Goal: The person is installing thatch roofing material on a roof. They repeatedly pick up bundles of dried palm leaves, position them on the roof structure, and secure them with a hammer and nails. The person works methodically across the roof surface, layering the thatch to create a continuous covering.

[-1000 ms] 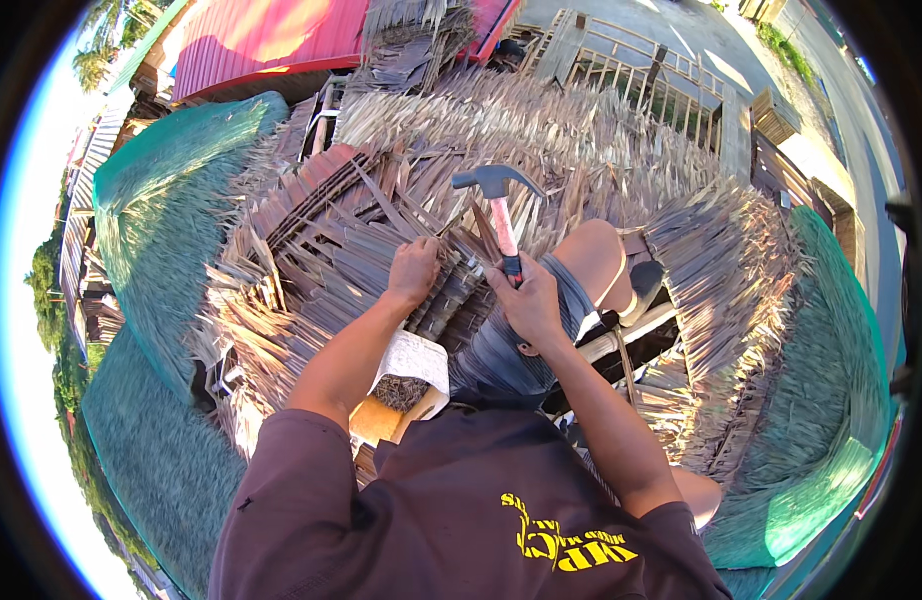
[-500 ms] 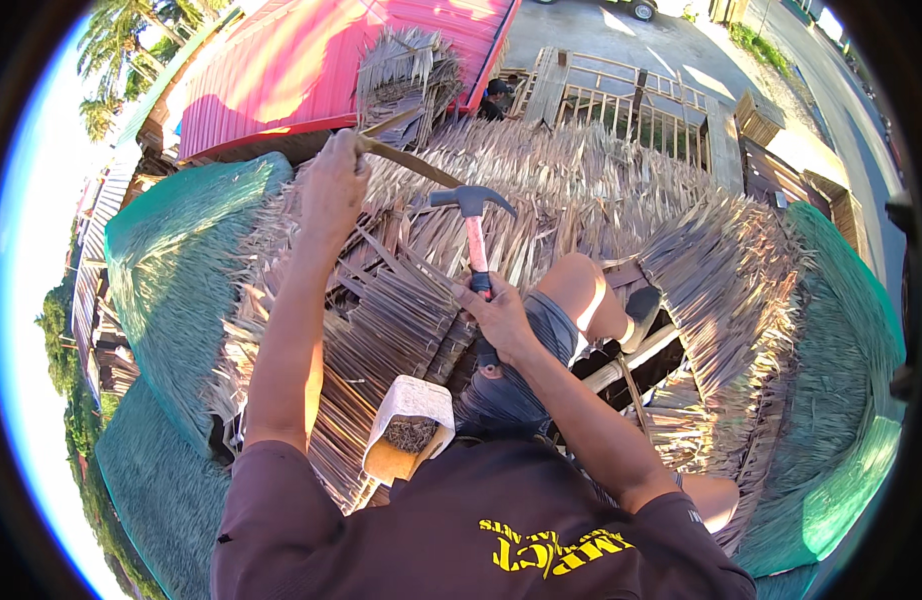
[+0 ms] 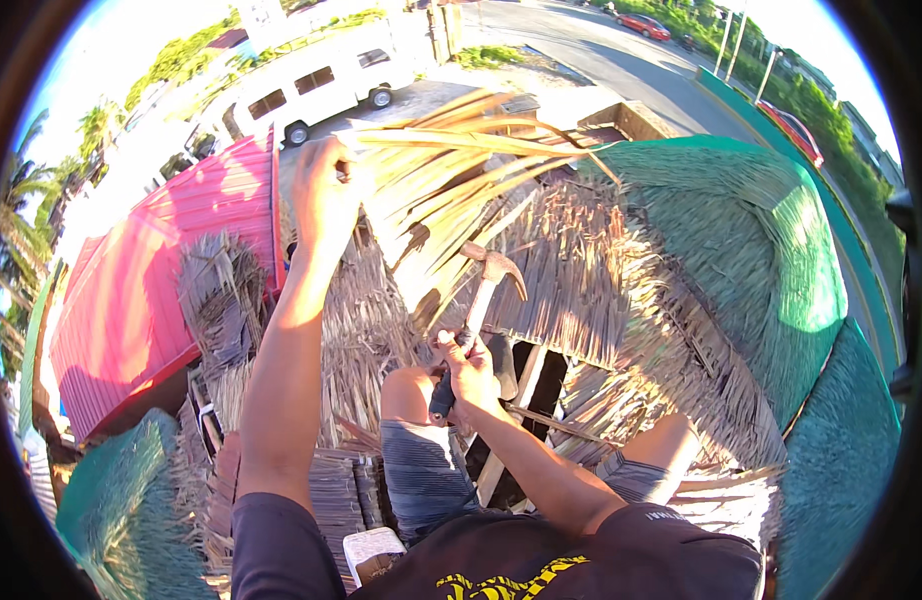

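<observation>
While the left hand (image 3: 326, 190) grips thatch (image 3: 436, 200) and the right hand (image 3: 469, 376) a hammer (image 3: 479, 306), a gap (image 3: 549, 383) lies at four o'clock, a red roof (image 3: 161, 290) at nine, a van (image 3: 316, 85) at eleven.

I see a dk short-slv tee (image 3: 621, 555) w/ yellow print (image 3: 511, 581) at 6 o'clock, tiny pale lettering (image 3: 661, 515) nr 5, & gray-blue shorts (image 3: 426, 485) w/ thin stripes.

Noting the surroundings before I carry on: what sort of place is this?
Outdoors, most likely up on a roof: layered dry thatch spreads around the work, a red metal roof lies off to the left, and a white van stands farther off, seen from above.
</observation>
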### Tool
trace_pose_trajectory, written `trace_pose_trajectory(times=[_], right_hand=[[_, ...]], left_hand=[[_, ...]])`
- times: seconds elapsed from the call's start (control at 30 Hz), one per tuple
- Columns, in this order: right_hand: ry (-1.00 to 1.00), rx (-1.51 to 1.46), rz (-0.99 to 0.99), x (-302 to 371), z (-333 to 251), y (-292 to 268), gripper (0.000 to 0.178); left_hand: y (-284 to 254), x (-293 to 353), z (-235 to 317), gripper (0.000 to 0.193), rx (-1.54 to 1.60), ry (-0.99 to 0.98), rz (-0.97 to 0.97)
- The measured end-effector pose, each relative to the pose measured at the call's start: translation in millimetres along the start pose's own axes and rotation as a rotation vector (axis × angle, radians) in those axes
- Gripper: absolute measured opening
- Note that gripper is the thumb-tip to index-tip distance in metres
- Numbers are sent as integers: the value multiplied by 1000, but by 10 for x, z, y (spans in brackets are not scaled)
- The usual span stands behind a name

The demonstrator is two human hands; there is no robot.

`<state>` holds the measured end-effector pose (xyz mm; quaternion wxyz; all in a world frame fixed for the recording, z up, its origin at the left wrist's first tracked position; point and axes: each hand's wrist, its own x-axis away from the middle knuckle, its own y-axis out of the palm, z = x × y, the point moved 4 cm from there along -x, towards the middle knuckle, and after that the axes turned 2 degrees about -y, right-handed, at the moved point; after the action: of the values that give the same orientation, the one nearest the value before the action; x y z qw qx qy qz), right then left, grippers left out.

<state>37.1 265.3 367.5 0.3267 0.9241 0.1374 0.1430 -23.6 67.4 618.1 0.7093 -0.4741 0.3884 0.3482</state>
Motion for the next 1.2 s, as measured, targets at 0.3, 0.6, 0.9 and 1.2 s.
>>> trace_pose_trajectory(times=[0.3,0.6,0.9,1.2], right_hand=[[-333,-351,692,-556,-1048,-2267,25],[-508,150,1114,-640,-1152,-3597,10],[-283,472,1260,-1364,-290,-4532,18],[-241,455,1019,-2047,508,-5863,27]], left_hand=[[1255,840,-652,25,851,-957,279],[2589,2321,-907,28,533,-1196,-210],[3632,3820,-1517,30,651,-1541,-611],[5110,4927,-1544,18,867,-1484,-412]])
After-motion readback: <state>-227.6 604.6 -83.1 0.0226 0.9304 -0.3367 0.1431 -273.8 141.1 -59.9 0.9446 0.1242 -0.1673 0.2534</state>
